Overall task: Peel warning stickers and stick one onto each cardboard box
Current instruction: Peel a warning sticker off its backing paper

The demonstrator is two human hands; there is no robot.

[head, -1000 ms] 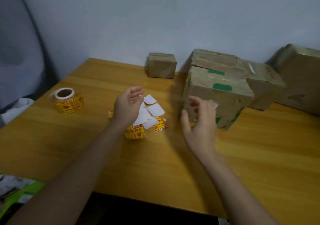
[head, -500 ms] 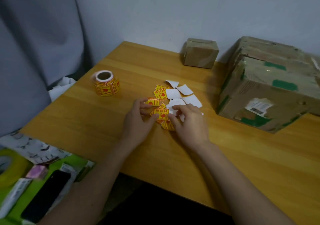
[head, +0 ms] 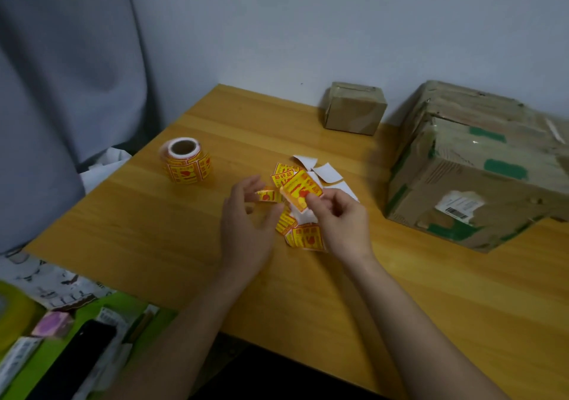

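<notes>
Single head-worn view, wide-angle, looks forward and down from above near edge of wooden table (head: pixel 154 233). Faces far wall (head: pixel 338 23), where far table edge meets it. Both forearms enter from near bottom edge; left hand (head: pixel 246 230) and right hand (head: pixel 341 224) sit close to lens, about centre frame. Curtain (head: pixel 61 91) fills left side. Large cardboard box (head: pixel 468 184) cut off by right frame edge. No second view, so no shared area.

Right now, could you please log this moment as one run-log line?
right hand: pinches warning sticker | left hand: open beside it | boxes: no sticker visible | sticker roll: upright
</notes>
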